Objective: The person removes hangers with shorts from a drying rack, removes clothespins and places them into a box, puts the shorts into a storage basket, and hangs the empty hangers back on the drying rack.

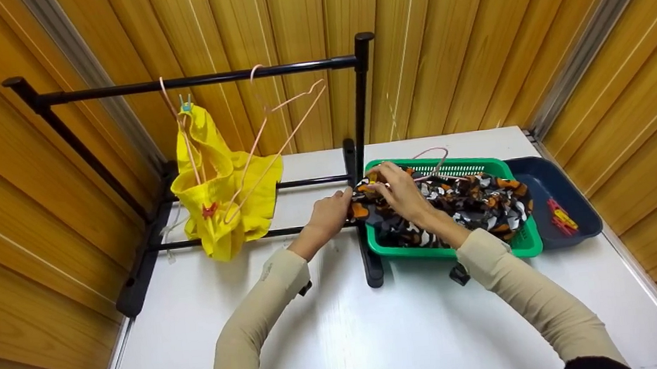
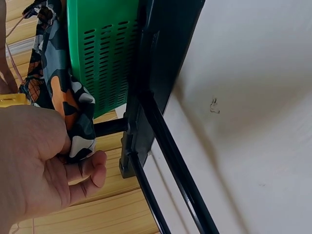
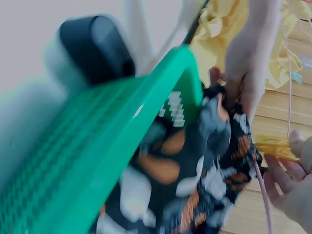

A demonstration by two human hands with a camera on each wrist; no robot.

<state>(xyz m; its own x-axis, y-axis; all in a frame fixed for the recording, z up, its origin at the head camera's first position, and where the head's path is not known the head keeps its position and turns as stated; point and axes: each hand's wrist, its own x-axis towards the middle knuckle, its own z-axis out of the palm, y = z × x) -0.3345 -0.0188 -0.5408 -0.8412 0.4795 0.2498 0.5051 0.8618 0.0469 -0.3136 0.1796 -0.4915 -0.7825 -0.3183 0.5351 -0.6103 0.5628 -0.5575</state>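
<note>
A garment patterned in black, white, grey and orange lies bunched over the green basket. My left hand grips its left end, thumb and fingers around the cloth. With my right hand I pinch a yellow clothespin at the edge of the cloth, close to the left hand. A pink wire hanger runs along the garment, its hook rising behind the basket's far rim. In the right wrist view, the hanger's wire passes just below the clothespin.
A black clothes rack stands at left. On it hang yellow clothing, held by a red clothespin and a blue one, and a bare pink hanger. A dark blue tray holding red and yellow clothespins sits right of the basket.
</note>
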